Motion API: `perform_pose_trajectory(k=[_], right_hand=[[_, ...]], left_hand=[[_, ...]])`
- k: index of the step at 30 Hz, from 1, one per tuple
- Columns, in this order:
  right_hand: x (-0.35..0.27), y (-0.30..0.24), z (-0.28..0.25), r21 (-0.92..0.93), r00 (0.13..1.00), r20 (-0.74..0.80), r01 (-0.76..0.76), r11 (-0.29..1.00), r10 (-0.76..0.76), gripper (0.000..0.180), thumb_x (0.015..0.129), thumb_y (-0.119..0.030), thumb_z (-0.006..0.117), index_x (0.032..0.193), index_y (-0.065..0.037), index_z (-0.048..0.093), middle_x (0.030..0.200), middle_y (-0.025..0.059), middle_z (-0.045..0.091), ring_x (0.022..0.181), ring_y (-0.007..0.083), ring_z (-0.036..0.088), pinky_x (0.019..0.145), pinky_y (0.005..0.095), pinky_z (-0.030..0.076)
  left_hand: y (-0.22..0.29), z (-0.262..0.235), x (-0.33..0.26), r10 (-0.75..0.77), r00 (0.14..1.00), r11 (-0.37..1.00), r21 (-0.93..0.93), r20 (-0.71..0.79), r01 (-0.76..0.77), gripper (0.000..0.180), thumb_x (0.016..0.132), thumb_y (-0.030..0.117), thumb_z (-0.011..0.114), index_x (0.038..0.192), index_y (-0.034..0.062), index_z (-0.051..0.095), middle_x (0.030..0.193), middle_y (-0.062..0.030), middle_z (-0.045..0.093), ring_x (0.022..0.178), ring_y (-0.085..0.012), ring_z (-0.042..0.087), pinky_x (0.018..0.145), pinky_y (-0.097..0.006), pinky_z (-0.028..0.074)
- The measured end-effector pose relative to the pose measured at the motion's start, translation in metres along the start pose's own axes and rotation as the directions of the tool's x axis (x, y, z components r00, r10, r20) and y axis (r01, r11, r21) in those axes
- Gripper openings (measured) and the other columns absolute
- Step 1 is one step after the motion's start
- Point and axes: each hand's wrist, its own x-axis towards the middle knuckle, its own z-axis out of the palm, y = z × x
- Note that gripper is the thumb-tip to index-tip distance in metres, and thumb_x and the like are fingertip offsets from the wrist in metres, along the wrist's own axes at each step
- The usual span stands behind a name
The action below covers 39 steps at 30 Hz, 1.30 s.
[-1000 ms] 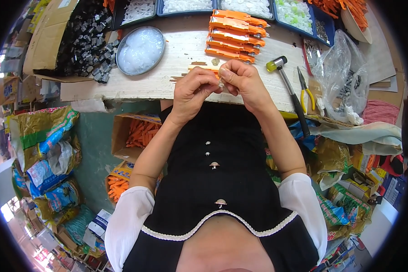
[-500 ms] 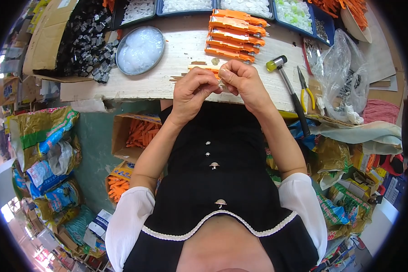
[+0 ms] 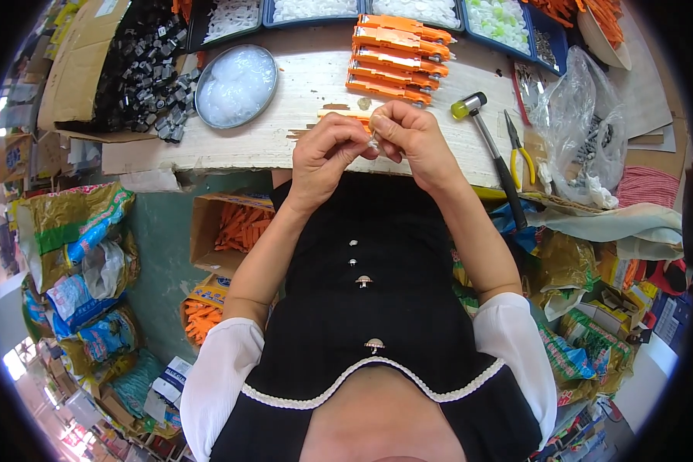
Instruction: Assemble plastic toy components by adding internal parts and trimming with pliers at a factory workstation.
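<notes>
Over the front edge of the worktable, my left hand (image 3: 325,160) and my right hand (image 3: 414,145) meet, thumbs and fingers curled into pinches. Between the fingertips shows a small whitish piece (image 3: 373,143), too small and too covered to name. Both hands seem to touch it. Just behind the fingers lies an orange plastic part (image 3: 359,116) with a pale strip at its left, mostly hidden by my hands. Farther back, several orange plastic tool bodies (image 3: 399,63) with metal tips lie in a stacked row.
A round dish of clear jelly-like grease (image 3: 237,83) stands left, beside a carton (image 3: 75,77) spilling black and metal parts. Blue trays (image 3: 316,21) of small white pieces line the back. At right lie a hammer (image 3: 494,150), yellow-handled pliers (image 3: 520,154) and a clear plastic bag (image 3: 581,115).
The fingers have shifted very slightly around the small piece, and a little more of it shows between them. Everything else stays in place.
</notes>
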Motion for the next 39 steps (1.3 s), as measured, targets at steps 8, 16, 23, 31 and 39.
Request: perform_pose_trajectory(k=[8,16,23,31,39], right_hand=[[0.001,-0.003,0.000,-0.063,0.996,0.053,-0.072,0.995,0.075,0.012,0.086,-0.018,0.056,0.081,-0.007,0.055,0.063,-0.0051,0.049,0.053,0.0021,0.041,0.047,0.0161,0.030],[-0.002,0.010,0.003,-0.650,0.887,0.022,0.363,0.668,-0.461,0.009,0.084,-0.008,0.055,0.083,0.001,0.057,0.071,0.0039,0.056,0.062,0.0120,0.052,0.056,0.0216,0.040],[-0.007,0.008,0.003,-0.787,0.704,0.205,0.532,0.313,-0.680,0.007,0.074,-0.003,0.061,0.080,-0.002,0.058,0.073,0.0093,0.056,0.068,0.0260,0.056,0.058,0.0337,0.044],[0.005,0.018,-0.014,-0.891,0.723,0.302,0.445,0.085,-0.621,0.009,0.073,-0.007,0.062,0.081,-0.004,0.059,0.077,0.0053,0.056,0.074,0.0213,0.054,0.063,0.0314,0.040],[0.017,0.024,-0.008,-0.906,0.740,0.370,0.422,-0.041,-0.562,0.011,0.072,-0.011,0.064,0.082,-0.009,0.060,0.076,0.0007,0.052,0.076,0.0171,0.048,0.067,0.0311,0.030]], left_hand=[[-0.003,-0.004,-0.002,0.077,0.997,0.978,0.193,0.005,-0.076,0.006,0.080,-0.006,0.054,0.086,-0.0035,0.056,0.090,-0.0094,0.052,0.079,-0.0186,0.059,0.070,-0.029,0.055],[-0.006,-0.001,0.000,0.095,0.995,0.970,0.228,-0.032,-0.085,0.006,0.081,-0.004,0.054,0.087,-0.0033,0.056,0.089,-0.0097,0.053,0.076,-0.0185,0.060,0.067,-0.026,0.053],[-0.006,0.000,0.005,0.120,0.990,0.943,0.319,-0.071,-0.091,0.007,0.080,-0.005,0.055,0.087,-0.0030,0.057,0.088,-0.0091,0.055,0.075,-0.0154,0.058,0.066,-0.023,0.049],[-0.008,-0.030,0.022,0.156,0.986,0.713,0.683,0.063,-0.156,0.018,0.071,-0.002,0.064,0.088,0.0032,0.061,0.091,-0.0072,0.056,0.081,-0.0182,0.053,0.066,-0.025,0.044],[-0.018,-0.033,0.020,-0.045,0.989,0.678,0.732,0.138,-0.071,0.026,0.067,0.008,0.065,0.092,0.0082,0.060,0.097,-0.0033,0.053,0.097,-0.0208,0.045,0.085,-0.033,0.032]])
